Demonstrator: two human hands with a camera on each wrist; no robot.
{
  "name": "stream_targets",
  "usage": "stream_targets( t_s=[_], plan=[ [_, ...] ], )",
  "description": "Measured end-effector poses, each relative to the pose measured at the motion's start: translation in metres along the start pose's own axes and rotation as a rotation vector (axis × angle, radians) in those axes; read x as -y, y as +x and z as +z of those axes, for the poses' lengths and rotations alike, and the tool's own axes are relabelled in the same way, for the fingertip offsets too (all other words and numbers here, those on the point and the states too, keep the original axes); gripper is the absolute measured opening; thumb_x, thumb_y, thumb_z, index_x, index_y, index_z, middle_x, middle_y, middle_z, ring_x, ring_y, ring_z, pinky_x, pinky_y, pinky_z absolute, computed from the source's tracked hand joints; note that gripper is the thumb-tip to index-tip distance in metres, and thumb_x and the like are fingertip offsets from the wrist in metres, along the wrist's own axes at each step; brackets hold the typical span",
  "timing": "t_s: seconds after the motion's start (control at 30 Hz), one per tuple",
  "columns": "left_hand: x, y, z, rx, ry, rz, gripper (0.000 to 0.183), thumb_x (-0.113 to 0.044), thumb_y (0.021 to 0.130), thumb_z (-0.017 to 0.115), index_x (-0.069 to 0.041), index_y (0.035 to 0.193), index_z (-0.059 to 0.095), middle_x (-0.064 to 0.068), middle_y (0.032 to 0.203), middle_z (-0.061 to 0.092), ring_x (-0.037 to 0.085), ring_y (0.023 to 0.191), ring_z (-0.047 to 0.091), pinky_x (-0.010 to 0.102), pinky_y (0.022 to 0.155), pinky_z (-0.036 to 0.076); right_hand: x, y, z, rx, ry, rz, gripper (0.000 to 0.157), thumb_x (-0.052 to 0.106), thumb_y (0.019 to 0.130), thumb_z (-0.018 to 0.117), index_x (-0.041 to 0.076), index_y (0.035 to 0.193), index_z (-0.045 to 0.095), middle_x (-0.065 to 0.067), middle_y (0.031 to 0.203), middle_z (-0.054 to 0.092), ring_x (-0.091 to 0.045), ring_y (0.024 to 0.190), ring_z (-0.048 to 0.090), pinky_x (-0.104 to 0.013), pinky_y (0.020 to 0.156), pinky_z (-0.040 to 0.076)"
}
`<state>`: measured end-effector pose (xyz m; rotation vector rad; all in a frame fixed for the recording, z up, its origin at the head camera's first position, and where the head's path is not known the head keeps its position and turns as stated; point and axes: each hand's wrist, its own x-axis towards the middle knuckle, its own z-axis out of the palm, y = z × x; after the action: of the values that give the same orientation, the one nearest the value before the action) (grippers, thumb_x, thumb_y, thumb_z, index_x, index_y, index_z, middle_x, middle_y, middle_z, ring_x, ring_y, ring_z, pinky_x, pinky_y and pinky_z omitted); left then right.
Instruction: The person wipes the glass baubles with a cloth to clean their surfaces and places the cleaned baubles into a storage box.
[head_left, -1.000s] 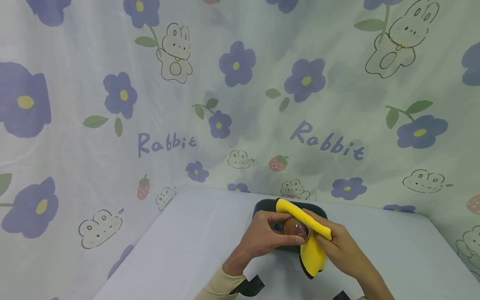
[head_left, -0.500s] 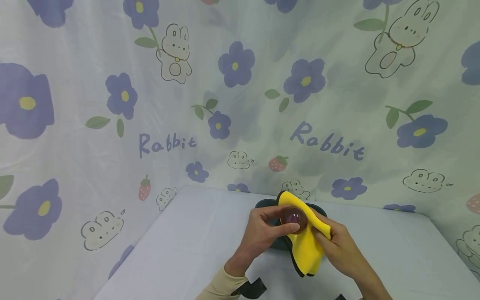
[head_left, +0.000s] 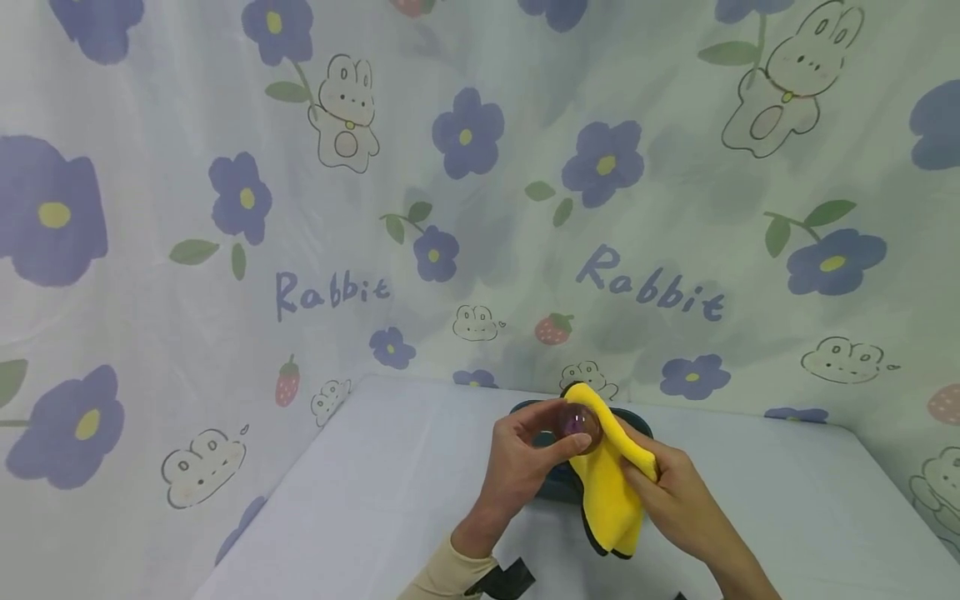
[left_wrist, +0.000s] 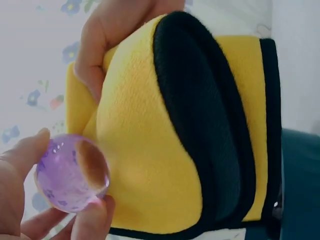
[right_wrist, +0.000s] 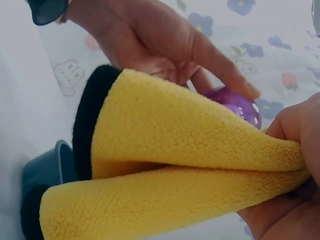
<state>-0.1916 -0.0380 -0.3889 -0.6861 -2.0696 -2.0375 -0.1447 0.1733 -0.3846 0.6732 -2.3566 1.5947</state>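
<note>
Between thumb and fingers, my left hand (head_left: 516, 458) holds a clear purple-tinted ball (left_wrist: 61, 172), glassy and shiny, above the table. My right hand (head_left: 678, 498) grips a folded yellow cloth (head_left: 611, 492) with black edging, and its loose end hangs down. The ball lies right at the cloth's left side in the head view. From the right wrist, the cloth's fleecy folds (right_wrist: 155, 130) fan out from the pinching fingers and partly cover the ball. A dark underside of the cloth (left_wrist: 200, 115) shows in the left wrist view.
A dark teal basin (head_left: 555, 490) stands on the white table (head_left: 375, 500) behind the hands, mostly hidden by them and the cloth. A curtain (head_left: 510, 225) printed with flowers and rabbits rises along the table's back and left sides.
The left hand has lifted the ball and shifted it left, away from the cloth's fold. More of the cloth's yellow face now shows. The right hand has barely moved.
</note>
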Motion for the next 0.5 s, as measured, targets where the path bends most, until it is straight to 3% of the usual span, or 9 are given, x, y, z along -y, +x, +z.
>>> stream_targets(
  t_s=[0.27,0.4,0.5],
  plan=[
    [0.0029,0.0005,-0.0059,0.04,0.077,-0.082,0.051,-0.035,0.086,0.085,-0.021,0.133,0.07,0.004,0.124,0.074,0.015,0.112,0.07,0.029,0.093,0.062,0.0064,-0.0007,0.003,-0.025,-0.069,0.062,0.052,-0.004,0.1,0.057,0.001,0.151,0.05,-0.019,0.122,0.072,-0.009,0.085,0.066,-0.026,0.08,0.063],
    [0.003,0.001,-0.007,0.065,0.131,-0.093,0.035,-0.036,0.085,0.086,-0.022,0.116,0.077,0.003,0.106,0.077,0.012,0.098,0.069,0.027,0.089,0.061,0.0091,-0.0023,0.0046,-0.04,-0.108,0.049,0.054,-0.006,0.098,0.058,0.004,0.151,0.052,-0.02,0.128,0.071,-0.008,0.092,0.069,-0.033,0.085,0.065],
    [0.0028,0.0006,-0.0069,0.09,0.137,-0.101,0.032,-0.036,0.084,0.086,-0.023,0.113,0.079,0.002,0.098,0.076,0.012,0.091,0.068,0.026,0.085,0.06,0.0102,-0.0034,0.0058,-0.056,-0.137,-0.008,0.056,-0.008,0.097,0.059,0.008,0.151,0.053,-0.021,0.132,0.069,-0.007,0.091,0.069,-0.028,0.083,0.064]
  ],
)
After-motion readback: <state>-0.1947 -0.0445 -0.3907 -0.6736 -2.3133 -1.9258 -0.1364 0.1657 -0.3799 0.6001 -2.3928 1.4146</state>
